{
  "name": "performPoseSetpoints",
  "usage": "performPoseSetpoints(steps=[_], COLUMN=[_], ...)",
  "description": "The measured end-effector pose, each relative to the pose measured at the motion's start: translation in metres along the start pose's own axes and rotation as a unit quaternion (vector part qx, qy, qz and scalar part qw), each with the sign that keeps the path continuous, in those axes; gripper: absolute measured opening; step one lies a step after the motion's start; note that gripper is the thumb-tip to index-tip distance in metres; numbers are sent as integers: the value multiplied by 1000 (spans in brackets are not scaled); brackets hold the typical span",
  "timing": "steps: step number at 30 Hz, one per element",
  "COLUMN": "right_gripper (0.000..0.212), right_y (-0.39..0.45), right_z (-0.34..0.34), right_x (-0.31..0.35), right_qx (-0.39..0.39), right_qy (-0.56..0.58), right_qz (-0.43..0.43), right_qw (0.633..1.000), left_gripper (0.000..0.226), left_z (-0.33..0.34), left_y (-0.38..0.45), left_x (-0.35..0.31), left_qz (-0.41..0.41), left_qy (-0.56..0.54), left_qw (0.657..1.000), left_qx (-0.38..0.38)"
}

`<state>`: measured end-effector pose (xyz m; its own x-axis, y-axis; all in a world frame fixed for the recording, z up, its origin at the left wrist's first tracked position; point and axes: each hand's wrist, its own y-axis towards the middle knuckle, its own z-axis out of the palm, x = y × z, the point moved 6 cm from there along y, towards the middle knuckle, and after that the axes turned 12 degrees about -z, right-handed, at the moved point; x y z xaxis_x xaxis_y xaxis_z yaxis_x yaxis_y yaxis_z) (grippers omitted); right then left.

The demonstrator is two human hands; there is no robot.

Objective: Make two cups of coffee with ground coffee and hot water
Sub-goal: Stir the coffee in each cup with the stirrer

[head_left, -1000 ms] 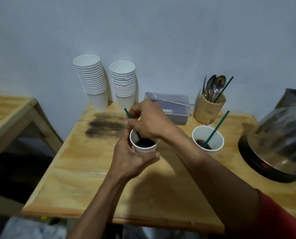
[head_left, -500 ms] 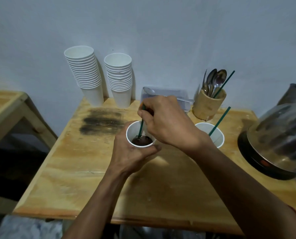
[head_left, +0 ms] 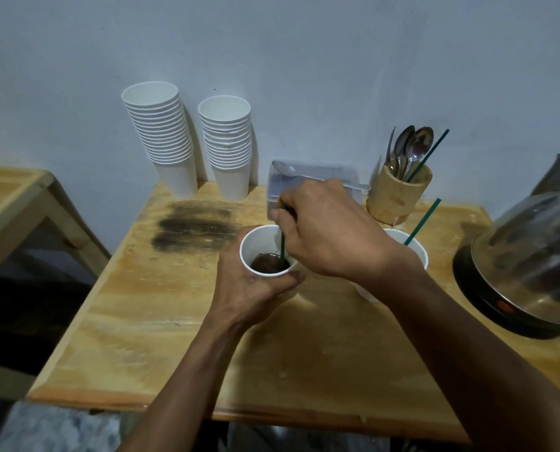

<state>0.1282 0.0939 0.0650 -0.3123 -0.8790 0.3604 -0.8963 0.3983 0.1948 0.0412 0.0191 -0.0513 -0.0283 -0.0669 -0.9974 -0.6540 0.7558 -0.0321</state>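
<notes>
- Step in hand, as I judge it: stirring the first coffee; the left hand [head_left: 255, 288] wraps its fingers round the near paper cup [head_left: 265, 252], holding it on the wooden table [head_left: 161, 321]
- The right hand [head_left: 327, 230], just above that cup, pinches a green stirrer [head_left: 282, 246] whose tip dips into the dark coffee [head_left: 268, 262]
- The second cup [head_left: 415, 249] sits beyond the right wrist, its own green stirrer [head_left: 423, 220] leaning out
- Next move likely calls for releasing this stirrer and checking the other cup
- Hidden: most of the second cup and its contents behind the forearm; the kettle [head_left: 532, 256] is blurred and cut off at the frame edge
</notes>
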Motion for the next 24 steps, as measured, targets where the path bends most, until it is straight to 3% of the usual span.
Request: performPoseSetpoints(steps=[4,9,15,20,24], right_gripper=[28,16,27,15,24], right_y=[2,2,5,3,6], right_z=[1,0,3,2,3], right_x=[6,2,8,-1,5], right_qx=[-10,-9,-23,-24,-21], right_qy=[65,-7,64,-11,45], right_qz=[-1,12,0,21,6], right_qw=[998,1000,998,999,999], left_gripper=[72,74,61,73,68], left_z=[0,1,1,1,0], left_y=[-1,0,-1,1,2], left_x=[0,1,-2,1,4], left_qz=[2,0,11,11,4], left_qy=[8,5,-3,8,5], left_qw=[1000,1000,1000,1000,1000], left_qx=[6,1,12,-1,4])
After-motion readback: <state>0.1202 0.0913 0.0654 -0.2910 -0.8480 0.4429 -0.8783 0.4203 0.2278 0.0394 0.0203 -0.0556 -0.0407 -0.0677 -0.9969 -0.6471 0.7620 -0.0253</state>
